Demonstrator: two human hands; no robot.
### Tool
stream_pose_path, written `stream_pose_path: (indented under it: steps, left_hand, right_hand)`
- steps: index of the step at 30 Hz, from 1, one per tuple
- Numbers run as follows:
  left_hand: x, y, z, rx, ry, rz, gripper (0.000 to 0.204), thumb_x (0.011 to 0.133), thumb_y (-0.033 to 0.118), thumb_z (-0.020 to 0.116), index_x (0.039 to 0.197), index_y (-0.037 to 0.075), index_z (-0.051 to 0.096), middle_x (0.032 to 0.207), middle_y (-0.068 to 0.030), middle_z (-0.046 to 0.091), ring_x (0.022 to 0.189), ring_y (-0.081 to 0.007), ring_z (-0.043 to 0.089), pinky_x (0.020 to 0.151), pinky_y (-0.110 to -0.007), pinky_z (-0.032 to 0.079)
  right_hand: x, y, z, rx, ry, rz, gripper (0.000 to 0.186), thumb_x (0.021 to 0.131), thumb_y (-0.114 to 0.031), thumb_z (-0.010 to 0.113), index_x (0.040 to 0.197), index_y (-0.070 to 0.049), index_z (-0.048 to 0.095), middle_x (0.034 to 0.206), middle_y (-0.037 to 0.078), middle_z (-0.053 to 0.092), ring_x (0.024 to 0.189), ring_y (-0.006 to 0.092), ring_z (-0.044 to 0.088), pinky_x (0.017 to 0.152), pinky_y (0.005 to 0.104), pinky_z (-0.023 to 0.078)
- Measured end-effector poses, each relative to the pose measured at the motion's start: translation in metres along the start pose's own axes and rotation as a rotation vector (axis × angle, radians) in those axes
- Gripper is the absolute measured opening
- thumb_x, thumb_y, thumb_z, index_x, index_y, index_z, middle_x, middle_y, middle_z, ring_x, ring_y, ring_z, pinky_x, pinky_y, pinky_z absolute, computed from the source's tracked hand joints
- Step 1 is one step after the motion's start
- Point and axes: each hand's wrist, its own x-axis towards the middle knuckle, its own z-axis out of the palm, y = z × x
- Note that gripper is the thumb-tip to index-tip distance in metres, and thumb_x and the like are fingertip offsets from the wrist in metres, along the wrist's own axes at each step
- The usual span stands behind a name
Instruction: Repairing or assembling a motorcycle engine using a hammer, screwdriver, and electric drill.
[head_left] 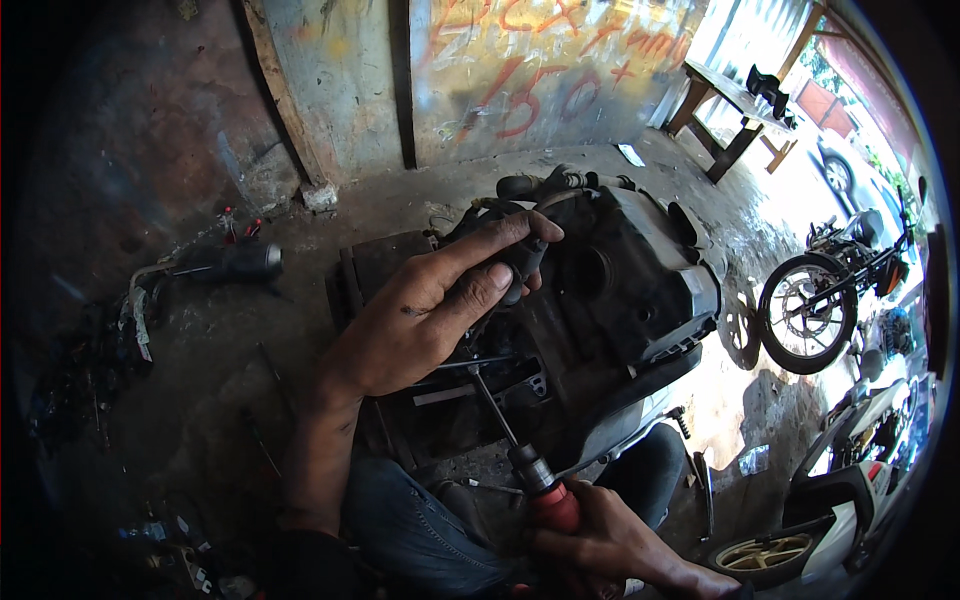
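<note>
My left hand (425, 310) is closed, with thumb and fingers pinching a small dark cylindrical piece (527, 262) above a large black vehicle part (640, 260). That part has a round opening and a hose along its far side. At lower centre, my right hand (600, 530) grips a red driver (553, 508) with a metal collar and a long thin shaft. The shaft slants up and left, its tip near a metal bar below my left wrist. Whether the tip touches anything I cannot tell.
My jeans-clad knees (420, 520) flank the work. Tools and small parts litter the floor to the left, near a dark cylinder (235, 262). Motorcycles (810, 310) stand at the right, and a wooden table (735, 95) at the back right. A painted metal wall (560, 80) closes the far side.
</note>
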Motion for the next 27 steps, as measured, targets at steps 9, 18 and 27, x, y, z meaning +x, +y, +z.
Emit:
stream_pose_path:
  steps: [9, 18, 27]
  left_hand:
    - [-0.001, -0.001, -0.002, -0.004, -0.015, 0.012, 0.036, 0.105, 0.011, 0.049, 0.138, -0.002, 0.053, 0.108, -0.0081, 0.063, 0.105, -0.0152, 0.059, 0.1, -0.032, 0.044]
    - [-0.001, -0.002, -0.003, 0.003, -0.035, 0.003, 0.036, 0.105, 0.011, 0.048, 0.139, -0.002, 0.052, 0.112, -0.0083, 0.062, 0.106, -0.015, 0.058, 0.1, -0.031, 0.044]
    - [-0.001, -0.001, -0.003, 0.011, -0.049, 0.024, 0.036, 0.106, 0.01, 0.047, 0.14, 0.0, 0.051, 0.117, -0.008, 0.06, 0.107, -0.0143, 0.058, 0.1, -0.03, 0.044]
  right_hand:
    - [0.008, 0.01, 0.001, 0.193, -0.024, 0.034, 0.043, 0.085, -0.027, 0.077, 0.111, 0.003, 0.062, 0.096, 0.011, 0.072, 0.087, 0.0165, 0.069, 0.082, 0.0333, 0.054]
    - [0.01, 0.001, 0.002, 0.13, -0.081, 0.014, 0.041, 0.082, -0.028, 0.078, 0.106, 0.002, 0.065, 0.092, 0.011, 0.072, 0.084, 0.0169, 0.069, 0.08, 0.032, 0.054]
    - [0.014, 0.012, 0.001, 0.2, -0.083, 0.012, 0.041, 0.081, -0.028, 0.077, 0.105, 0.002, 0.067, 0.092, 0.011, 0.073, 0.084, 0.0174, 0.07, 0.081, 0.0327, 0.054]
